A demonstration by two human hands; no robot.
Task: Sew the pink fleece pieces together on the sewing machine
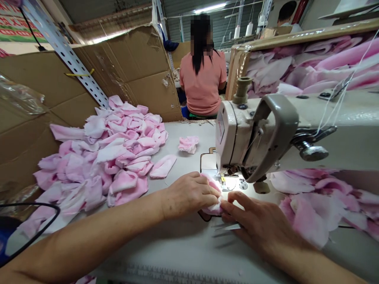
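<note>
A pink-and-white plush fabric piece (211, 198) sits just in front of the sewing machine's presser foot (224, 182), gathered between my hands. My left hand (189, 195) pinches it from the left, and the fingertips of my right hand (254, 221) press it from the right. Part of the piece is hidden by my fingers. Thin metal snips (228, 227) show beneath my right hand, and I cannot tell whether that hand holds them. A loose heap of similar pink plush pieces (100, 157) lies to the left of my left forearm.
The cream sewing machine head (254, 134) overhangs the work on the right, beside a large pile of pink floral fabric (314, 209). A single folded pink piece (188, 144) lies on the white table (189, 252). Cardboard sheets (127, 67) stand behind the heap, and a seated co-worker (203, 83) faces away.
</note>
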